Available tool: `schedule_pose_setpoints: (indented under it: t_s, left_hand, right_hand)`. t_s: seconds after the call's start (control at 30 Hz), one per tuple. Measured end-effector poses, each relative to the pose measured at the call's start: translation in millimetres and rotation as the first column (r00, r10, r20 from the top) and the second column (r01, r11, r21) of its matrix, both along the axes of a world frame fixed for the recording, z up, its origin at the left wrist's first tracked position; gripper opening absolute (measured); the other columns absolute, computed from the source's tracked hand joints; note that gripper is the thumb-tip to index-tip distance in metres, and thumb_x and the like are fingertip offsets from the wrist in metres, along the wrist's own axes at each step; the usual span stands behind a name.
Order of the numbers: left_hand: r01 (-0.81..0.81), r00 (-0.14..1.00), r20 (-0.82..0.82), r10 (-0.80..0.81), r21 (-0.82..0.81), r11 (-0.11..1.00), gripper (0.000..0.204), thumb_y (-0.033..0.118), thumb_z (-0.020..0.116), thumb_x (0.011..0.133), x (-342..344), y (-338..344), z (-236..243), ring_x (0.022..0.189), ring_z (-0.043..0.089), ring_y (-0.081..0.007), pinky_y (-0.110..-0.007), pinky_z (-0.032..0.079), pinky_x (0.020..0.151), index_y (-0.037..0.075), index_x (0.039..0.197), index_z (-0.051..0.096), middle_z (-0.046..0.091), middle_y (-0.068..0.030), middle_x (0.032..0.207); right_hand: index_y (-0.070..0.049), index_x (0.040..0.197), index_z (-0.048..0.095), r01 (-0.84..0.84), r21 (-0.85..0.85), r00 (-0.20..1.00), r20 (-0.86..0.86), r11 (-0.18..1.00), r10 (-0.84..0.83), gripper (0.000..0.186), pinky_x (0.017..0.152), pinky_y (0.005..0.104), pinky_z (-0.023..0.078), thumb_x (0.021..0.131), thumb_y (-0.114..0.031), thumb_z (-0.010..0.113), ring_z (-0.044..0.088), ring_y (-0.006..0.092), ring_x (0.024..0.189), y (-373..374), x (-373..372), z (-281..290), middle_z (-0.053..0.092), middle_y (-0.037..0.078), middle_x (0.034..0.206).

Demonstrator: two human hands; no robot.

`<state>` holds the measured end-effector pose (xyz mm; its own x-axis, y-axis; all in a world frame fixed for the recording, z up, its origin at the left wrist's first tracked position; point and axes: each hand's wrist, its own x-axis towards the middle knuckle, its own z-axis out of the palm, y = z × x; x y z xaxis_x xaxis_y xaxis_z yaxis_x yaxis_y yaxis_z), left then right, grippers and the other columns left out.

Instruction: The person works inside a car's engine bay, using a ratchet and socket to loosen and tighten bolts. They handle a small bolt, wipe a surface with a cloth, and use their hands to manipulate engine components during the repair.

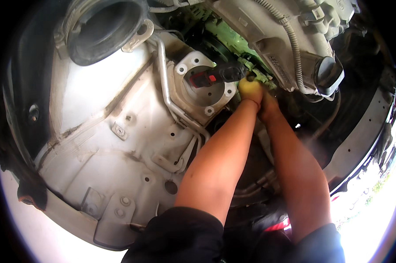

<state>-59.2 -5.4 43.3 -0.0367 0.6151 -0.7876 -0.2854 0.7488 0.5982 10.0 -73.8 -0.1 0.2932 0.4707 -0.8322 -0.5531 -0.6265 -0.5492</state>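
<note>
Both my arms reach forward into the gap beside the engine. My left hand is lit bright yellow on its back, and its fingers are hidden among the engine parts. Close against it on the right, my right hand is in shadow, with its fingers out of sight. What either hand holds cannot be made out. Just left of my hands, a black device with a red patch, which looks like a work light, lies across the round opening of the metal strut mount. Greenish light falls on the engine parts beyond it.
A ribbed hose runs down the grey engine cover, near a black cap. A metal pipe bends along the pale body panel at left. A wide black duct sits at the upper left.
</note>
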Motion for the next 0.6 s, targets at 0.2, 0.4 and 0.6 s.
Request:
schedule_pose_setpoints:
  t_s: [0.2, 0.4, 0.6]
  left_hand:
    - [-0.087, 0.996, 0.0, 0.087, -0.018, 0.996, 0.054, 0.0, 0.055, 0.076, -5, 3, -8, 0.099, 0.057, -0.023, -0.031, 0.047, 0.085, -0.002, 0.129, 0.048, 0.058, -0.0137, 0.113]
    - [-0.17, 0.972, -0.156, 0.178, 0.062, 0.984, 0.053, 0.0, 0.053, 0.078, 3, -1, -28, 0.093, 0.058, -0.0227, -0.032, 0.048, 0.08, -0.001, 0.13, 0.046, 0.058, -0.0147, 0.11]
    - [-0.328, 0.943, -0.044, 0.33, 0.063, 0.943, 0.051, 0.002, 0.053, 0.082, 3, -7, -60, 0.079, 0.058, -0.0187, -0.03, 0.048, 0.072, 0.001, 0.132, 0.043, 0.06, -0.0131, 0.099]
  right_hand:
    - [-0.006, 0.133, 0.045, 0.181, -0.222, 0.964, -0.152, 0.958, -0.217, 0.064, 0.084, 0.0359, 0.051, 0.077, -0.016, 0.074, 0.06, 0.0249, 0.104, 17, -13, 25, 0.056, 0.012, 0.124]
    - [0.0, 0.125, 0.05, 0.207, -0.181, 0.976, -0.031, 0.961, -0.216, 0.052, 0.079, 0.0333, 0.052, 0.079, -0.012, 0.07, 0.061, 0.0237, 0.097, 22, -18, 41, 0.058, 0.013, 0.116]
    - [0.001, 0.122, 0.051, 0.167, -0.201, 0.986, 0.049, 0.965, -0.161, 0.043, 0.078, 0.036, 0.052, 0.082, -0.01, 0.064, 0.061, 0.0252, 0.094, 17, -15, 30, 0.059, 0.013, 0.111]
